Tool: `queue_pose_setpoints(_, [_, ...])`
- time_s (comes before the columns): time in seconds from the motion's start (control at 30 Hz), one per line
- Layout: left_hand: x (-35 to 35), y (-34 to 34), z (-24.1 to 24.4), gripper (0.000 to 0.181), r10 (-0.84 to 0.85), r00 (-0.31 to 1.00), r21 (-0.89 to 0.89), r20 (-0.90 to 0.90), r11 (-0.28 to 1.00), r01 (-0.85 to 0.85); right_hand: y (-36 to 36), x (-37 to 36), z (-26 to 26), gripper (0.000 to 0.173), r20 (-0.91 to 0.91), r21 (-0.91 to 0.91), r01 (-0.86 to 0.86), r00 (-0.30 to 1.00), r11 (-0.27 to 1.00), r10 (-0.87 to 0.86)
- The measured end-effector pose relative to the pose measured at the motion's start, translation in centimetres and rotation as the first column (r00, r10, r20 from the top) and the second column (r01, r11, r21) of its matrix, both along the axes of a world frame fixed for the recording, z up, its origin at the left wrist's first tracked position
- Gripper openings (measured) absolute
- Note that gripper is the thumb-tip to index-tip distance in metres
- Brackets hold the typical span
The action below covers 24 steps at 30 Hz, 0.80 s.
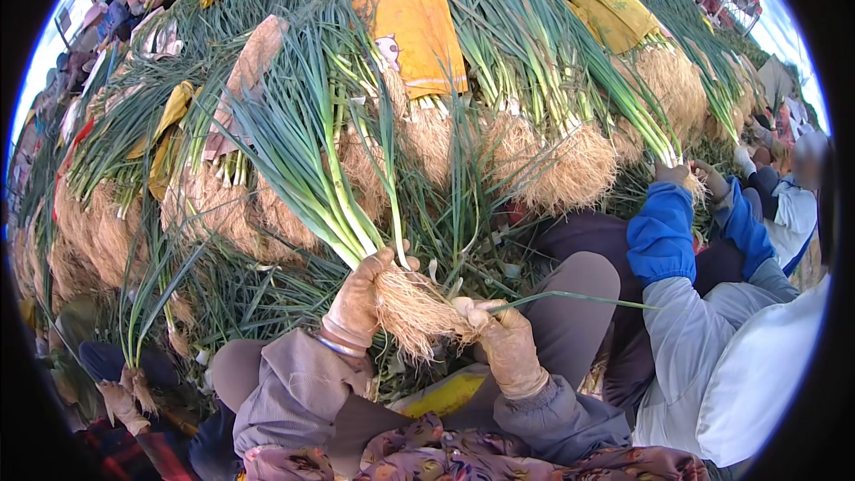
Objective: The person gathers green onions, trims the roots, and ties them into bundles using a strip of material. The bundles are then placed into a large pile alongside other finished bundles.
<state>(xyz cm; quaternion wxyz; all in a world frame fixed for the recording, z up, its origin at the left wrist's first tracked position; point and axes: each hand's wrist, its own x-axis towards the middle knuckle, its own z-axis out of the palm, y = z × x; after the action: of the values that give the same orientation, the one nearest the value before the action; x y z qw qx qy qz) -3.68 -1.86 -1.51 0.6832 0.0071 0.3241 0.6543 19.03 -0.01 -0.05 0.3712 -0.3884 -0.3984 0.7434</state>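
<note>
My left hand (361, 290), in a soiled tan glove, is closed round the white stems of a bunch of green onions (334, 200). Their long green leaves point up and to the left, and their stringy pale roots (414, 310) hang to the right of the hand. My right hand (507, 344), gloved too, pinches a thin whitish stem end beside the root tips, and a single green leaf (588, 296) sticks out from it to the right. Whether that piece is joined to the bunch, I cannot tell.
Rooted onion bundles (568, 167) lie in a long heap ahead, an orange cloth (417, 33) on some. Loose leaves (267, 307) cover the ground. Close on the right, a person in blue sleeve covers (661, 234) holds onions; another person's gloved hand (123, 404) holds onions at lower left.
</note>
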Motion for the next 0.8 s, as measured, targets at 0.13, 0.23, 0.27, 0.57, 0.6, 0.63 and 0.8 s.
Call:
queue_pose_setpoints(0.13, [-0.1,0.0,-0.3,0.036,-0.02,0.999,0.066,0.05,0.998,0.016,2.5,1.5,0.0,0.046,0.264,-0.284,-0.134,0.941,0.949,0.212])
queue_pose_setpoints(0.23, [-0.1,0.2,-0.8,0.037,-0.024,0.999,0.072,0.048,0.997,0.021,3.6,0.0,-0.4,0.045,0.449,0.0,-0.128,0.886,0.992,0.115])
queue_pose_setpoints(0.27, [0.1,0.2,-0.8,0.039,-0.016,0.999,0.057,0.047,0.998,0.013,4.2,-0.9,0.2,0.043,0.421,0.004,-0.123,0.9,0.992,0.11])
queue_pose_setpoints(0.57, [-0.7,0.4,-1.8,0.043,-0.044,0.998,0.121,0.048,0.992,0.038,4.9,-6.1,-1.8,0.035,0.287,0.11,-0.381,0.896,0.918,0.338])
queue_pose_setpoints(0.6, [-0.9,0.4,-1.4,0.044,-0.092,0.995,0.122,0.032,0.989,0.087,4.6,-5.5,-1.6,0.032,0.254,0.125,-0.365,0.911,0.923,0.326])
queue_pose_setpoints(0.63, [-1.0,0.4,-0.8,0.045,-0.042,0.999,0.084,0.001,0.996,0.042,4.3,-4.8,-2.3,0.028,0.306,0.047,-0.464,0.85,0.885,0.429])
queue_pose_setpoints(0.8, [-1.5,-0.1,5.6,0.039,0.053,0.998,0.221,0.034,0.974,-0.059,3.7,-0.8,-6.6,0.018,0.876,0.114,-0.866,0.32,0.487,0.362])
